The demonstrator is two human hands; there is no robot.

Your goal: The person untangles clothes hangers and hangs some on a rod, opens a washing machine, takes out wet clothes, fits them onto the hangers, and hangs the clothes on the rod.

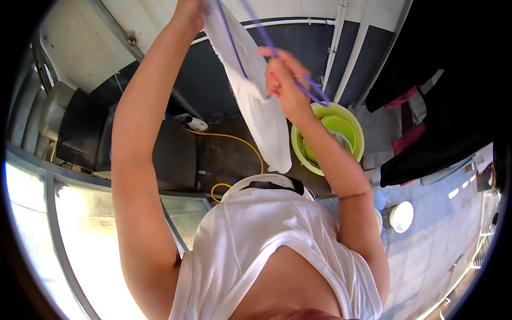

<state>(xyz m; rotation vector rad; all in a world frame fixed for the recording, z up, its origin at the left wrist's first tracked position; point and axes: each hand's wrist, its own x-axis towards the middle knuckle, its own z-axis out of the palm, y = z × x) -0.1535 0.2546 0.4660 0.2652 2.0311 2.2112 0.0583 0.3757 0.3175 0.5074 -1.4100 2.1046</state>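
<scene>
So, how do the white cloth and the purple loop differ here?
Shape: the white cloth is a broad, draped strip, while the purple loop is thin and line-like.
Place: the cloth hangs down from near the left hand; the loop passes through the right hand.
Clarity: the cloth is mostly clear, the loop motion-blurred.
Shared: both reach the picture's top edge, so neither shows whole.

**Glare at Your Eight O'Clock**

At twelve o'clock you face a wall (309, 42), white above and dark below, with white pipes (356, 50) upright near one. Gray-framed panes (88, 229) blaze at eight. Toward four you have a pale gray floor (426, 234) in bright light.
</scene>
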